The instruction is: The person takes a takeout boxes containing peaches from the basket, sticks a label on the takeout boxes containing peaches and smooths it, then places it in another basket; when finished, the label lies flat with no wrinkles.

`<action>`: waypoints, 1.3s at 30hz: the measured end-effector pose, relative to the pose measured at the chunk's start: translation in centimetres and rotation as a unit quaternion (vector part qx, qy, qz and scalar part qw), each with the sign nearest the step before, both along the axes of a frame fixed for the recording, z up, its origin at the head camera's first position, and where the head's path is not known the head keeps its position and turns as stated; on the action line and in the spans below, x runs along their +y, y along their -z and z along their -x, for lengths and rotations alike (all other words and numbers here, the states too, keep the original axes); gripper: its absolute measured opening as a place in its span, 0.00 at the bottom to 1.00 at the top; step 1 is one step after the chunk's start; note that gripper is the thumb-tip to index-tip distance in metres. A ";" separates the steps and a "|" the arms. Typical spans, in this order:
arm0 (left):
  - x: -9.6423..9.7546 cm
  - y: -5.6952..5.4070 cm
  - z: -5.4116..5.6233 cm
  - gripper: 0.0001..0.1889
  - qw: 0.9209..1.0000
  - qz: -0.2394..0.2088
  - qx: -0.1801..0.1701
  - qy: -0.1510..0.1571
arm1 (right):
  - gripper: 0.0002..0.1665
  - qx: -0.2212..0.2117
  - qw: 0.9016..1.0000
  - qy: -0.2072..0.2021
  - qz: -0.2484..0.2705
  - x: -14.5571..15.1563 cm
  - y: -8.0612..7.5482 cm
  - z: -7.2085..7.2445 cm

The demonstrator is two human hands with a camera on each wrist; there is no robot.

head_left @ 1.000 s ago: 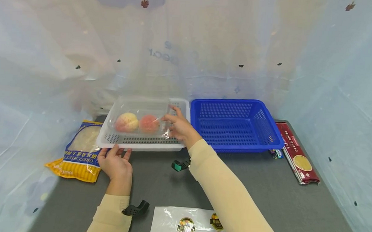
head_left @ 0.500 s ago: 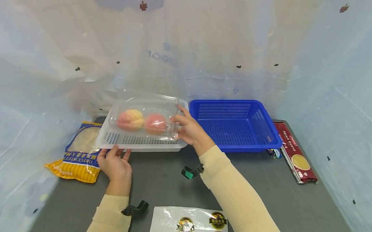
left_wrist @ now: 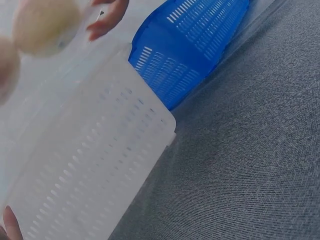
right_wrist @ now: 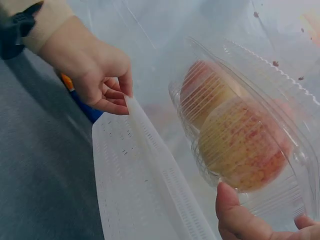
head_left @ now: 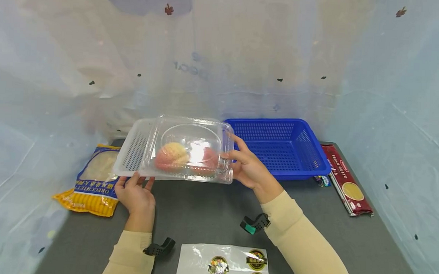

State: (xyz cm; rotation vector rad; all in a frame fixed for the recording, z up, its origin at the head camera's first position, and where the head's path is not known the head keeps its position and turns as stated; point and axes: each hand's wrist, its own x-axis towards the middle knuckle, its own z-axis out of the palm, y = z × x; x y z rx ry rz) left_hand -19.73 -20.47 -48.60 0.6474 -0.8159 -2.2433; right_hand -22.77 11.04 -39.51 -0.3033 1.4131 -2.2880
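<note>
My right hand grips the right end of a clear plastic clamshell box. Inside it lie two peaches, a yellow-and-pink peach and a redder peach. The right wrist view shows the box raised above the white basket, with the right thumb along its near side. In the head view the box covers the right part of that basket and overlaps the blue one's left edge. My left hand pinches the white basket's front rim; that grip shows clearly in the right wrist view.
A blue basket stands just right of the white one. A yellow-and-blue pasta bag lies at the left, a dark red packet at the right. A sticker sheet lies at the front of the grey table.
My right hand has lifted the clamshell of peaches and carried it rightward, tipping its top toward the head camera. My left hand has stayed at the white basket's rim.
</note>
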 end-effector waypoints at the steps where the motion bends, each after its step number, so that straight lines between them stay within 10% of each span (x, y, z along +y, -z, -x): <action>1: 0.0 0.0 0.0 0.21 1.000 0.000 -0.001 0.001 | 0.49 0.002 1.000 0.000 -0.002 0.5 0.0 -0.4; 26: -0.2 -0.1 -0.1 0.24 1.000 0.001 -0.010 0.013 | 0.44 0.042 0.995 -0.084 0.040 11.2 4.6 -11.1; 39: -0.5 -0.3 -0.5 0.24 0.999 0.020 -0.007 0.032 | 0.43 0.011 0.993 -0.110 0.044 16.0 9.0 -13.5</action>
